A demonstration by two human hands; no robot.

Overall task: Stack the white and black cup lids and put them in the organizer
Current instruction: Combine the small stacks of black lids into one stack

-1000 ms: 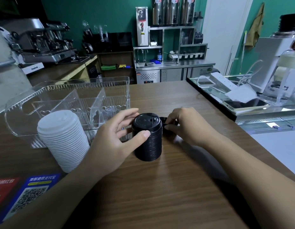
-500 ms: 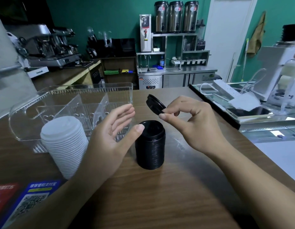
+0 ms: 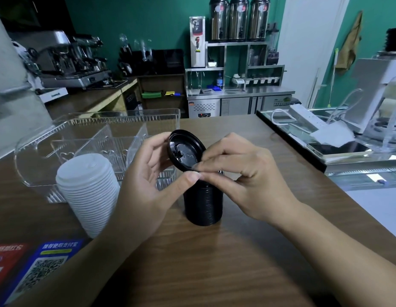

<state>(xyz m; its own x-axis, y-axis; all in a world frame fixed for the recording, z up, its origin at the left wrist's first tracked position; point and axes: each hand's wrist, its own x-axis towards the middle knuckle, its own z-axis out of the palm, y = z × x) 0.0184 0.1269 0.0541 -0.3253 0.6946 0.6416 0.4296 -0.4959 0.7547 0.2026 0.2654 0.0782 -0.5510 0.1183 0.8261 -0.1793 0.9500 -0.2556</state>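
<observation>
The wooden counter (image 3: 214, 262) runs away from me; on it, to my left and well back, sits the clear organizer (image 3: 66, 138), its compartments holding no lids yet; the white stack (image 3: 88, 191) stands just in front of it, nearest my left arm; the black stack (image 3: 202, 202) stands upright dead centre, directly under both my hands. My left hand (image 3: 146, 187) is half open, fingers and thumb spanning the loose black lid (image 3: 186, 149) at its rim; my right hand (image 3: 241, 173) pinches the lid's lower edge between thumb and forefinger, other fingers curled. The lid is tipped on edge, face toward me; I judge it must be laid flat and lowered straight down, since the stack's axis is vertical beneath it.
</observation>
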